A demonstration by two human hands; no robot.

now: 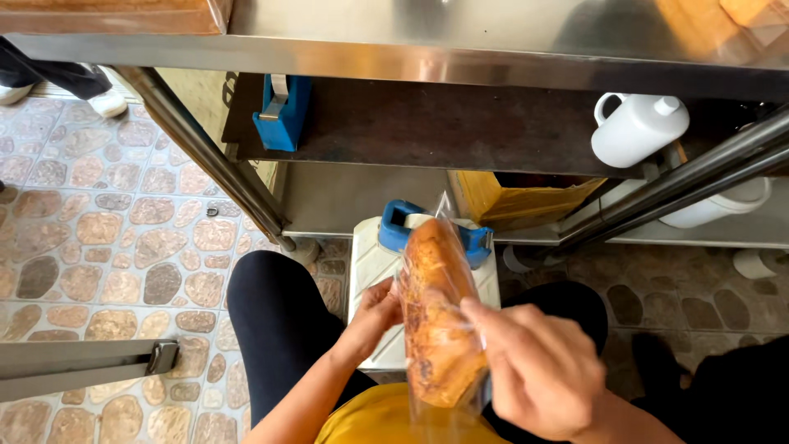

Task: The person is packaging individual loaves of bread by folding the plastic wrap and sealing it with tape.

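- A golden-brown bread loaf (436, 316) in a clear plastic bag (448, 386) is held upright over the lap, gripped by both hands.
- The left hand (371, 316) is closed on one edge, the right hand (538, 370) on the other.
- A blue tape dispenser (411, 222) is seen just behind, on a white stool (370, 263).

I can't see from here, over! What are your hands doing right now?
Both hands, left hand and right hand, gripping bagged bread loaf. Loaf upright in clear plastic bag, over lap. Blue tape dispenser just behind, not blocking.

two tape dispensers (281, 111), one bagged loaf (436, 316)
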